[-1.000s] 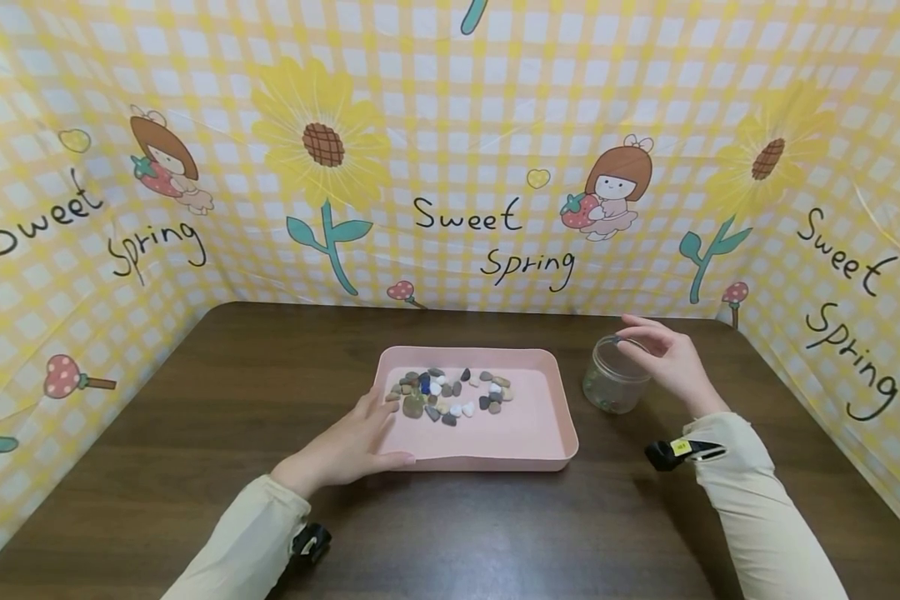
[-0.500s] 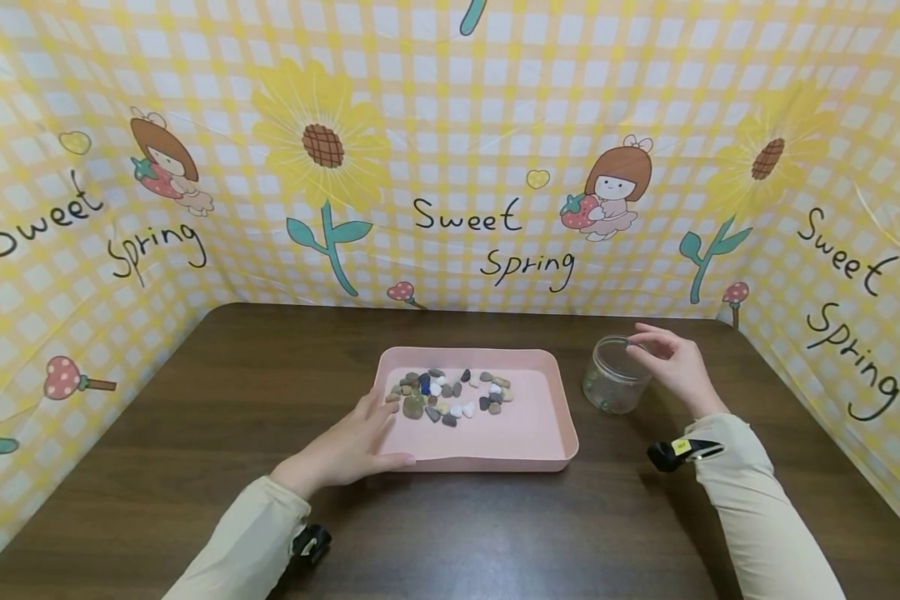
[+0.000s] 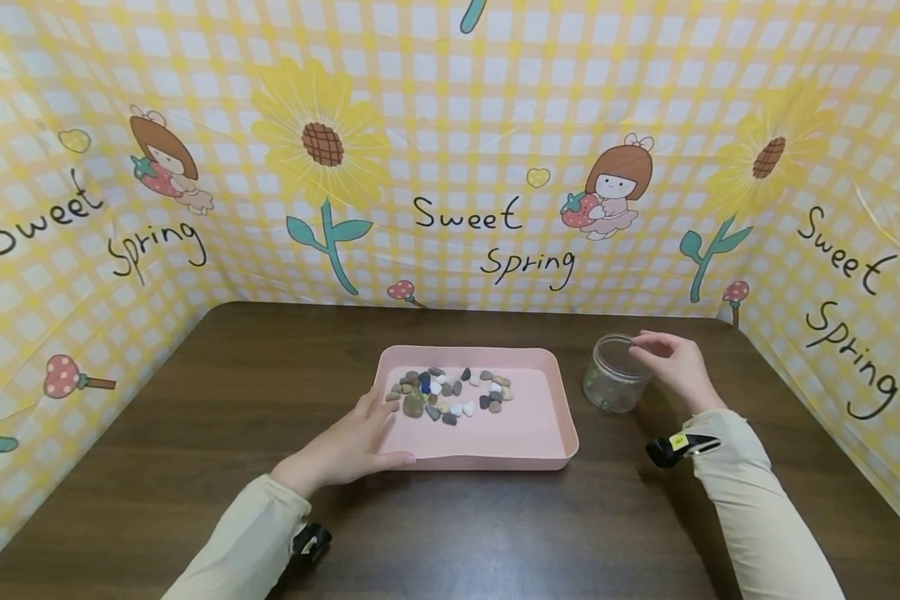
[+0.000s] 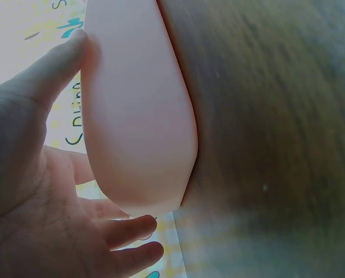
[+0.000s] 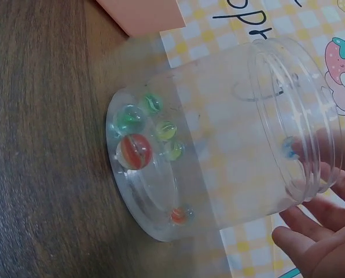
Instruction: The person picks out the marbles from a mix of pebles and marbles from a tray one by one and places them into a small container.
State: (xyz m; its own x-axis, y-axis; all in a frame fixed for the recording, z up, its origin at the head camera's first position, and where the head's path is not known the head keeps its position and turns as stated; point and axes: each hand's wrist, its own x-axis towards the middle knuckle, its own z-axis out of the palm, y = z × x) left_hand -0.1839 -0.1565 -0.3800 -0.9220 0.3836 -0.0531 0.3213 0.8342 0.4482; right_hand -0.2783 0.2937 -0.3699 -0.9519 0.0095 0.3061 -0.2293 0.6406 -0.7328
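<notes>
In the head view, a person in pale fabric sleeves works at a dark wood-grained table backed by a creased yellow-check cloth. A clear, cylindrical jar stands upright to the right of a smooth pink tray, its mouth facing up and its long axis vertical. The right hand is at the jar's rim, thumb and forefinger brought together. The left hand rests at the tray's left end, fingers extended. The shallow, round-cornered tray lies flat, long axis running left to right, and holds mostly matte pebbles in grey, tan and white.

In the left wrist view, the left hand's thumb touches the tray's glossy rim while its fingers spread around the curved corner, gripping nothing.

In the right wrist view, the right hand pinches a small blue marble at the jar's ridged neck, seen through the transparent wall. Round glass marbles, swirled red, green and yellow, lie on the jar's floor.
</notes>
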